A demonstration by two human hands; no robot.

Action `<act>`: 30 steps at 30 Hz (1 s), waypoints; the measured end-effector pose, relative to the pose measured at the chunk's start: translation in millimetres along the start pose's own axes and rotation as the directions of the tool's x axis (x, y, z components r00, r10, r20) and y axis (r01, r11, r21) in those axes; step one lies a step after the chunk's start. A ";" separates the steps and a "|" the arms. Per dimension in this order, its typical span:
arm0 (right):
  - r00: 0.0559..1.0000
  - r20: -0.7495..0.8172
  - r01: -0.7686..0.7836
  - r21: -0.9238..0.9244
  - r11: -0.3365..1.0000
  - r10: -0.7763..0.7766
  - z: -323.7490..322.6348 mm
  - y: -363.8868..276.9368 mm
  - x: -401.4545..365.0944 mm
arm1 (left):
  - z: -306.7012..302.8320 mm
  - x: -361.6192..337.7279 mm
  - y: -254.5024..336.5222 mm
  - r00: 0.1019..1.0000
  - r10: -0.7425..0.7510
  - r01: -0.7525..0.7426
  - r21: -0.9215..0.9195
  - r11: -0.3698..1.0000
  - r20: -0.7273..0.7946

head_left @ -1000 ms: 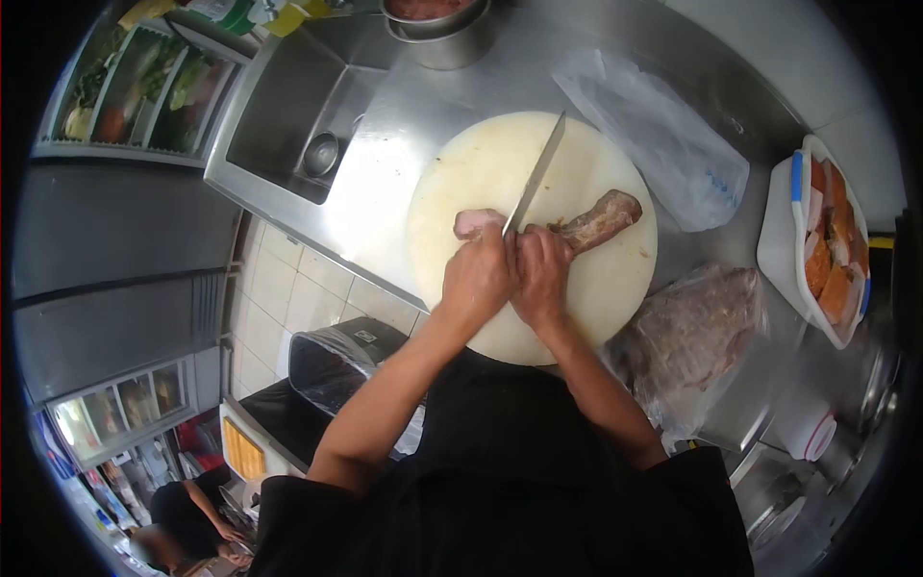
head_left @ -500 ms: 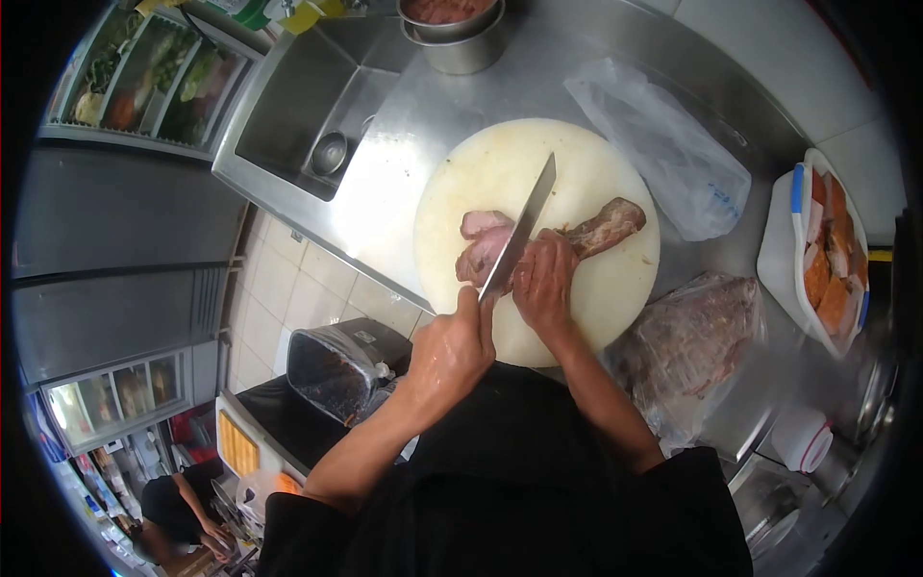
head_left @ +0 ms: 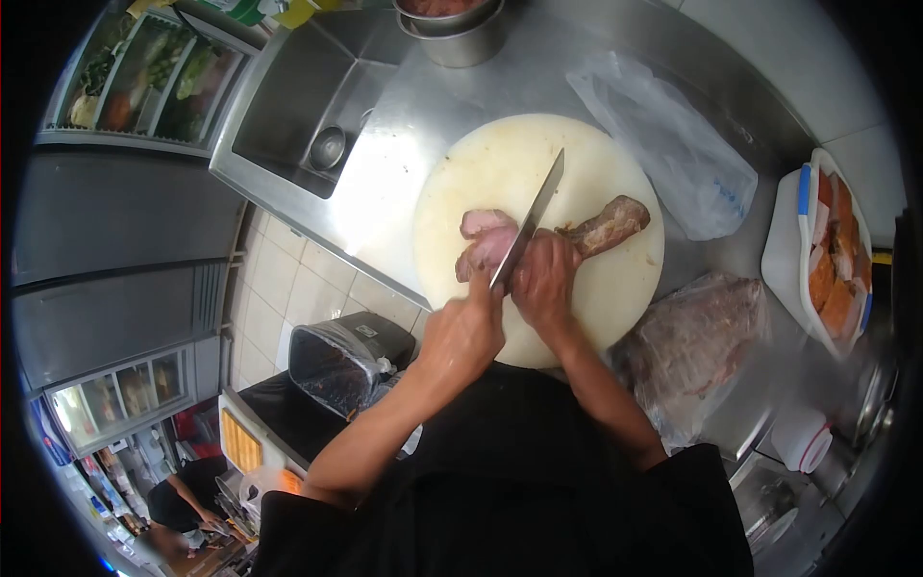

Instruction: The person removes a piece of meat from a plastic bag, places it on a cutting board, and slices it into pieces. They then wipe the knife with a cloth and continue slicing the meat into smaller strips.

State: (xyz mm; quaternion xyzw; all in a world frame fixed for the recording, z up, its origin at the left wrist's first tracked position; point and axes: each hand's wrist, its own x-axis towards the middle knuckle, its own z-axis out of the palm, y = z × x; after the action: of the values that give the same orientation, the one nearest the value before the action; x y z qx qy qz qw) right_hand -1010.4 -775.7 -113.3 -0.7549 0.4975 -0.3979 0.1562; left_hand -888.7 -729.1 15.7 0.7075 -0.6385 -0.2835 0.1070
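Observation:
A round white cutting board (head_left: 606, 298) lies on the steel counter. On it is a long piece of meat (head_left: 615, 225), dark outside, with pink slices (head_left: 486, 240) at its left end. My left hand (head_left: 465, 330) is closed around the handle of a knife (head_left: 540, 204), whose blade slants up and to the right at the cut end. Just right of the blade, my right hand (head_left: 544, 277) presses down on the meat with its fingers curled round it. The knife handle is mostly hidden by my left hand.
Beyond the board lies a clear plastic bag (head_left: 678, 144). Wrapped meat (head_left: 702, 351) and a white tub of meat (head_left: 786, 255) are at the right. A sink (head_left: 288, 120) and metal bowls (head_left: 461, 48) sit farther back. Below left stand a bin (head_left: 332, 370) and another person (head_left: 183, 495).
The knife and my left hand have shifted slightly right, towards my right hand. My right hand still holds the meat. The other person's arms have moved a little.

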 end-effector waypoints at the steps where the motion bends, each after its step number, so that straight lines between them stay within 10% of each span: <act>1: 1.000 0.014 -0.003 0.002 1.000 0.002 -0.9 0.5 0.1 | -2.8 -12.6 -3.4 1.000 0.004 -0.004 0.003 1.000 -0.004; 7: 0.996 0.014 -0.087 0.051 0.995 0.086 -4.3 -5.6 4.8 | -1.7 -32.5 -9.9 0.993 -0.083 0.078 0.063 0.995 0.089; 15: 0.998 0.047 -0.047 0.009 0.999 0.047 5.0 7.2 -1.1 | 41.1 38.4 -17.6 0.914 0.249 -0.264 -0.005 0.964 -0.319; 21: 0.998 -0.054 -0.017 -0.037 0.999 0.015 1.9 0.2 0.5 | 29.3 -6.8 -20.8 0.996 -0.079 0.077 0.051 0.996 0.040; 27: 0.999 -0.036 -0.027 0.028 0.999 0.028 3.7 3.4 -2.0 | 55.4 67.2 -19.0 0.920 0.325 -0.318 0.068 0.946 -0.220; 30: 0.997 -0.072 -0.006 0.024 1.000 0.007 4.5 3.0 -5.1 | 40.2 79.9 4.8 0.998 0.031 -0.030 0.016 0.999 -0.057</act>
State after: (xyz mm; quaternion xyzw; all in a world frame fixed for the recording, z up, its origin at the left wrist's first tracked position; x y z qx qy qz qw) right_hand -1009.8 -773.4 -120.4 -0.7366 0.5004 -0.4301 0.1486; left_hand -912.4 -798.5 -35.8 0.7063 -0.6479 -0.2567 0.1240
